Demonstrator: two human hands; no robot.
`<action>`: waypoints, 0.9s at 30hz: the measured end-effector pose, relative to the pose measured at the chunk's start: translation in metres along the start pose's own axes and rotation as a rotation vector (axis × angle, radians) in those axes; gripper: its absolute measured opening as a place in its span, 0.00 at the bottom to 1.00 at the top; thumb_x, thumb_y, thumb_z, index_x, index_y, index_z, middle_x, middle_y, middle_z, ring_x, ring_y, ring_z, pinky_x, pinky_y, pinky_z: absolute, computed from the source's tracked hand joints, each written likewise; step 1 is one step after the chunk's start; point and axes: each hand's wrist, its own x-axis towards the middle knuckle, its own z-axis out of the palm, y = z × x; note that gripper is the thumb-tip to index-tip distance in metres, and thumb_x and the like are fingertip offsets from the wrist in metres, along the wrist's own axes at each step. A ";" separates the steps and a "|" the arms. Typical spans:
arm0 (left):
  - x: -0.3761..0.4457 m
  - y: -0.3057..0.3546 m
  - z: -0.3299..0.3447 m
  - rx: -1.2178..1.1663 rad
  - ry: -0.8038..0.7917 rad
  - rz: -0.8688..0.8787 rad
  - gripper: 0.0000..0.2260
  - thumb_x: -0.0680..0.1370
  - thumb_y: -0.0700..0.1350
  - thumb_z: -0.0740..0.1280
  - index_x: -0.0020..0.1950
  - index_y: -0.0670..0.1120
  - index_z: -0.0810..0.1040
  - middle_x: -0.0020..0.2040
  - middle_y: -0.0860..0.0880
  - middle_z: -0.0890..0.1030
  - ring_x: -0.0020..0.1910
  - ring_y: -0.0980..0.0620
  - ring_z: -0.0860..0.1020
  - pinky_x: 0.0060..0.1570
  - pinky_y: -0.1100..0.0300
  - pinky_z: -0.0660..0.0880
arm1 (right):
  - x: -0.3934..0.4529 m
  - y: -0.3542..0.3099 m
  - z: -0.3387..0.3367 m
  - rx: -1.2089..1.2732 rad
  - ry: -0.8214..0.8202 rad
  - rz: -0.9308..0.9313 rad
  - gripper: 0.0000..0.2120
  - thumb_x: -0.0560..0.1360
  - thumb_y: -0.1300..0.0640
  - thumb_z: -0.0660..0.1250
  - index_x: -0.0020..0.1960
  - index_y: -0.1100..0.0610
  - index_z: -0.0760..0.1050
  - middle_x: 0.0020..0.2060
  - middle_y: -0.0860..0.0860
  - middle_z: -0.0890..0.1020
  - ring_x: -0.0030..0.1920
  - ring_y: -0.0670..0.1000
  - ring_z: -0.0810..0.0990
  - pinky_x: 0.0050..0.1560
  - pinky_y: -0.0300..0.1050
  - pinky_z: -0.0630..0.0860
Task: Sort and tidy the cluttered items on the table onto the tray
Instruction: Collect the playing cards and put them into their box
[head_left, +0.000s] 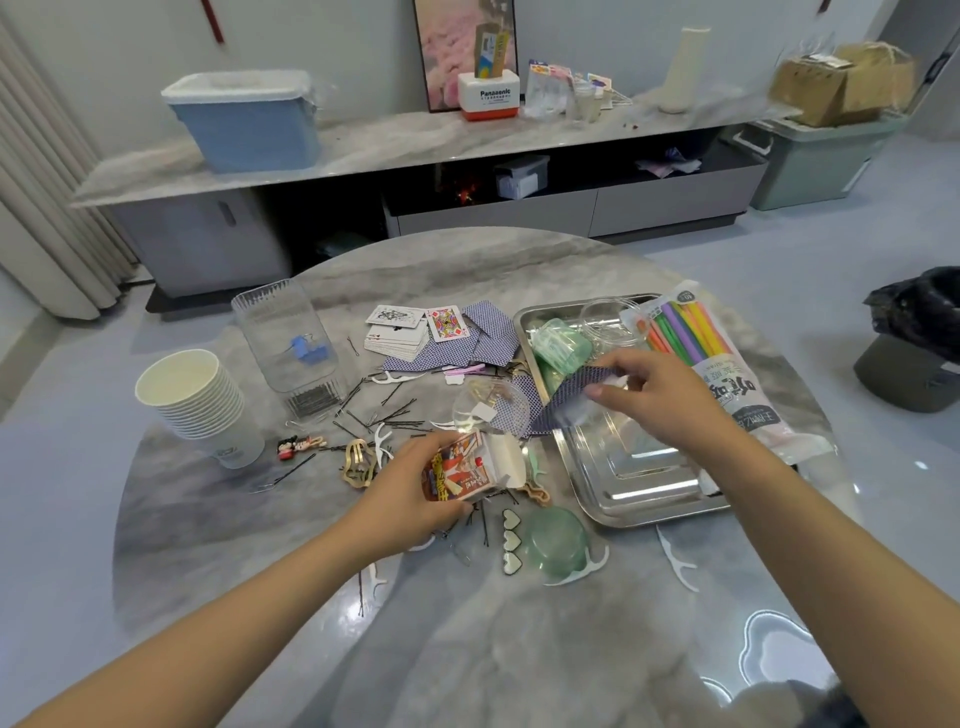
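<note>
Mid-sort at a round marble bench (322, 525): left hand (410, 493) curled around an open playing-card box (460, 470), near centre; right hand (660, 395) pinching a few blue-backed cards (569, 395) over the left rim of the steel tray (639, 483).

Already on the tray, far end: green plastic case (558, 340), clear round container (610, 319), w/ a pack of coloured straws (691, 338) lying across the right edge. Near half of tray bare.

Left to clear, approx. most of the clutter: loose cards (415, 332) fanned far-centre, bobby pins (379, 415) scattered mid-bench, gold hair clip (358, 462), heart clips (511, 540), green lid or bowl (556, 540) near the tray's near-left corner, white floss picks (675, 561), paper cup stack (202, 400) at left, clear bin (285, 338) holding a small blue item, possibly a clip; too blurred to tell.

Judged early-stage: cards likely headed into the box first, then box to tray; pins & clips not yet touched.
</note>
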 end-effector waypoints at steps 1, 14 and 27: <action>-0.002 -0.001 -0.001 -0.016 -0.021 -0.007 0.31 0.69 0.43 0.75 0.67 0.57 0.66 0.61 0.54 0.70 0.57 0.58 0.71 0.51 0.76 0.66 | -0.004 -0.006 0.002 0.104 -0.038 -0.018 0.02 0.73 0.61 0.70 0.45 0.56 0.79 0.29 0.39 0.78 0.29 0.37 0.72 0.31 0.29 0.67; -0.002 -0.003 -0.006 -0.132 -0.102 -0.050 0.31 0.68 0.42 0.77 0.61 0.64 0.66 0.59 0.61 0.72 0.57 0.61 0.73 0.58 0.61 0.74 | -0.017 -0.014 0.031 0.128 -0.306 -0.111 0.04 0.69 0.53 0.71 0.36 0.50 0.79 0.44 0.46 0.82 0.47 0.44 0.80 0.50 0.41 0.75; -0.005 0.004 -0.005 -0.093 0.057 -0.001 0.30 0.66 0.44 0.78 0.60 0.60 0.67 0.56 0.61 0.72 0.52 0.66 0.73 0.46 0.79 0.68 | -0.026 -0.018 0.053 -0.058 -0.149 -0.238 0.24 0.72 0.62 0.70 0.65 0.48 0.72 0.58 0.43 0.68 0.56 0.37 0.68 0.53 0.19 0.61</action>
